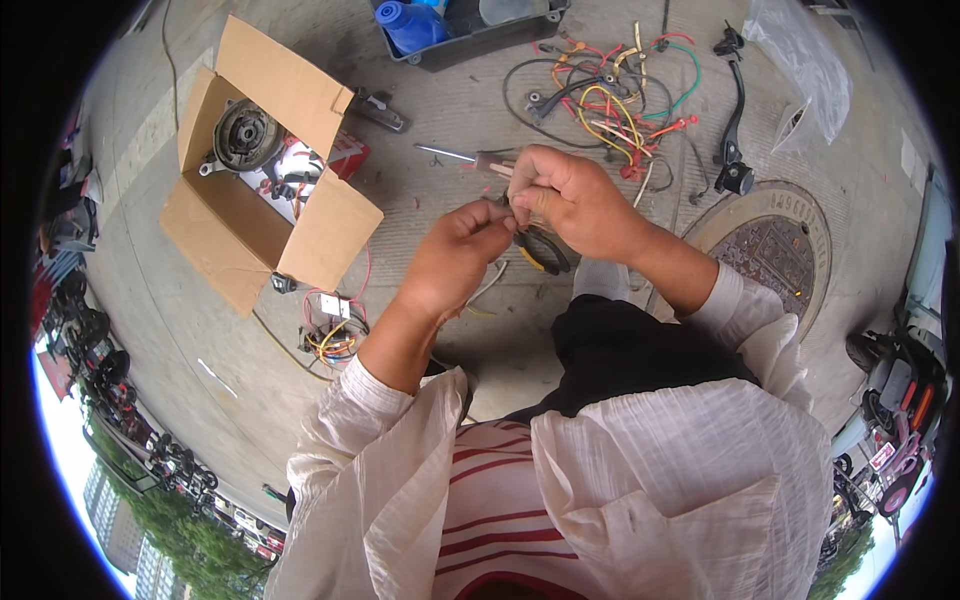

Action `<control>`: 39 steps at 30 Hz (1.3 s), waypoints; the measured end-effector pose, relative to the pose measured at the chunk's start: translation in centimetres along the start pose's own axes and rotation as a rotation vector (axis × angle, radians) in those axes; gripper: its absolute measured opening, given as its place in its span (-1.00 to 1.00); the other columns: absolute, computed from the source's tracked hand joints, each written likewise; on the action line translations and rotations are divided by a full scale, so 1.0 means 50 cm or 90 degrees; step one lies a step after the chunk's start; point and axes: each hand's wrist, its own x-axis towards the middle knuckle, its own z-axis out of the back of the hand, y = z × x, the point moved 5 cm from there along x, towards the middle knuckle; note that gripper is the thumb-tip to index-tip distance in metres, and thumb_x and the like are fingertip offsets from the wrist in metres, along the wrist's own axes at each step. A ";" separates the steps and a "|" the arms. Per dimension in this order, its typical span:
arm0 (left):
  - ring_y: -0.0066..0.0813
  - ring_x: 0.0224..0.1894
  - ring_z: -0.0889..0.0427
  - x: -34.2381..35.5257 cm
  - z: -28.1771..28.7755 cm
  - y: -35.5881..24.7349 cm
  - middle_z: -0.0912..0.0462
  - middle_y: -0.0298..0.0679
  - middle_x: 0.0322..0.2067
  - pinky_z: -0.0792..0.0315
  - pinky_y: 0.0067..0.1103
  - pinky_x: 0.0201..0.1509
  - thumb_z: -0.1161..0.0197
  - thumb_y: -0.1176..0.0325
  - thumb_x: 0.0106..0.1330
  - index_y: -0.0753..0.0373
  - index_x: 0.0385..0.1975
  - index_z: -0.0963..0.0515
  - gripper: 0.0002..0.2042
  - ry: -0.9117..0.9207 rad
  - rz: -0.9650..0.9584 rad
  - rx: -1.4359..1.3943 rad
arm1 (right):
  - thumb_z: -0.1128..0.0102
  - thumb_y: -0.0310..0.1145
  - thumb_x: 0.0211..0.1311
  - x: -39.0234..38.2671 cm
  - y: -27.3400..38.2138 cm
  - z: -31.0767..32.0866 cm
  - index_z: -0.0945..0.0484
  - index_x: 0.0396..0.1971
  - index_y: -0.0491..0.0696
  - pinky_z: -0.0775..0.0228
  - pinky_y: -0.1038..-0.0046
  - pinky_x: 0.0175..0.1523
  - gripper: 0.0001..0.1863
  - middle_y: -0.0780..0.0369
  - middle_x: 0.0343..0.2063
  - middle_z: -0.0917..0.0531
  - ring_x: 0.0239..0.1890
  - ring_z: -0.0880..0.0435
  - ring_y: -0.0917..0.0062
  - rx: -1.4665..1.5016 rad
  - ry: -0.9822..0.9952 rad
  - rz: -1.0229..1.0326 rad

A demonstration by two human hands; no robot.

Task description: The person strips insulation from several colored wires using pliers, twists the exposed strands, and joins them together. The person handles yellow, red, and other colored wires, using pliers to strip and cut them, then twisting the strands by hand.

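My left hand (455, 255) and my right hand (570, 200) meet in the middle of the view, fingertips pinched together on a thin wire (492, 280) whose pale end trails down toward the pavement. The small piece right between the fingertips is too hidden to make out. Just below my right hand lie pliers with black and yellow handles (540, 255) on the ground. A screwdriver (465, 157) lies on the pavement just beyond my hands.
An open cardboard box (265, 190) holding a round metal hub stands at left. A tangle of coloured wires (615, 100) and a black brake lever (733, 130) lie ahead. A manhole cover (775, 245) is at right, a dark tray (470, 35) at top.
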 end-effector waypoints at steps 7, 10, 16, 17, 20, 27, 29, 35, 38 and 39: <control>-0.81 -0.41 -0.31 -0.005 0.022 -0.013 -0.50 -0.49 -0.46 -0.19 -0.78 -0.33 -0.14 0.42 0.38 0.30 -0.34 -0.55 -0.89 -0.124 -0.139 -0.046 | -0.13 -0.40 0.32 0.004 -0.003 0.051 -0.57 -0.22 -0.14 -0.38 0.60 -0.20 -0.86 0.30 -0.32 -0.63 -0.37 -0.51 0.67 -0.015 -0.175 -0.036; -0.82 -0.45 -0.30 -0.001 0.033 -0.003 -0.49 -0.51 -0.49 -0.20 -0.78 -0.37 -0.16 0.44 0.36 0.31 -0.35 -0.54 -0.91 -0.143 -0.185 -0.009 | -0.22 -0.39 0.25 0.002 -0.006 0.043 -0.62 -0.30 -0.13 -0.37 0.61 -0.22 -0.87 0.31 -0.34 -0.63 -0.38 -0.51 0.66 -0.156 -0.116 -0.072; -0.86 -0.48 -0.26 -0.005 0.032 -0.001 -0.43 -0.56 -0.55 -0.16 -0.77 -0.41 -0.21 0.46 0.33 0.29 -0.34 -0.55 -0.95 -0.160 -0.199 0.066 | -0.33 -0.38 0.05 0.008 0.023 0.009 -0.62 -0.44 -0.14 -0.44 0.42 -0.27 -0.85 0.18 -0.45 -0.63 -0.41 -0.61 0.43 -0.310 -0.066 0.032; -0.86 -0.50 -0.26 -0.005 0.033 -0.001 -0.42 -0.57 -0.56 -0.16 -0.76 -0.43 -0.22 0.46 0.32 0.29 -0.34 -0.55 -0.95 -0.167 -0.198 0.090 | -0.32 -0.39 0.03 0.009 0.028 0.007 -0.61 -0.46 -0.15 -0.45 0.41 -0.27 -0.86 0.17 -0.45 -0.62 -0.40 -0.62 0.39 -0.313 -0.070 0.034; -0.85 -0.53 -0.24 -0.010 0.032 -0.011 -0.40 -0.57 -0.59 -0.15 -0.74 -0.49 -0.25 0.45 0.29 0.28 -0.37 -0.54 -0.94 -0.197 -0.210 0.194 | -0.30 -0.42 0.02 0.008 0.037 0.002 -0.58 -0.47 -0.15 -0.46 0.38 -0.26 -0.87 0.16 -0.44 -0.62 -0.39 -0.62 0.32 -0.368 -0.077 0.117; -0.82 -0.55 -0.22 -0.021 0.023 -0.025 -0.37 -0.56 -0.62 -0.14 -0.74 -0.51 -0.27 0.44 0.27 0.29 -0.44 -0.53 -0.91 -0.222 -0.230 0.348 | -0.26 -0.46 0.02 0.007 0.028 -0.011 -0.54 -0.35 -0.14 -0.48 0.37 -0.28 -0.84 0.17 -0.50 -0.62 -0.41 -0.65 0.34 -0.385 -0.039 0.046; -0.82 -0.55 -0.22 -0.013 0.034 -0.009 -0.38 -0.55 -0.62 -0.14 -0.74 -0.50 -0.27 0.45 0.27 0.29 -0.45 -0.52 -0.91 -0.207 -0.212 0.296 | -0.25 -0.48 0.03 0.006 0.020 -0.012 -0.55 -0.37 -0.14 -0.47 0.38 -0.29 -0.86 0.18 -0.52 -0.62 -0.43 -0.65 0.39 -0.268 -0.039 0.011; -0.82 -0.54 -0.23 -0.007 0.037 -0.003 -0.40 -0.54 -0.61 -0.15 -0.74 -0.49 -0.26 0.45 0.27 0.29 -0.45 -0.52 -0.90 -0.194 -0.204 0.263 | -0.26 -0.50 0.06 0.009 0.010 -0.012 -0.58 -0.41 -0.14 -0.45 0.43 -0.27 -0.91 0.19 -0.49 -0.58 -0.43 -0.61 0.47 -0.255 -0.048 0.041; -0.80 -0.55 -0.24 -0.014 0.028 -0.015 -0.39 -0.53 -0.62 -0.17 -0.73 -0.49 -0.26 0.45 0.28 0.30 -0.44 -0.53 -0.90 -0.208 -0.220 0.297 | -0.26 -0.50 0.06 0.008 0.004 -0.010 -0.57 -0.41 -0.13 -0.43 0.40 -0.26 -0.91 0.17 -0.44 -0.55 -0.41 -0.59 0.41 -0.245 -0.067 0.045; -0.80 -0.55 -0.24 -0.018 0.024 -0.018 -0.39 -0.52 -0.63 -0.17 -0.72 -0.49 -0.26 0.45 0.28 0.30 -0.44 -0.53 -0.90 -0.215 -0.225 0.309 | -0.26 -0.50 0.07 0.009 0.002 -0.010 -0.57 -0.41 -0.13 -0.43 0.38 -0.25 -0.92 0.16 -0.43 -0.54 -0.40 -0.59 0.38 -0.233 -0.071 0.039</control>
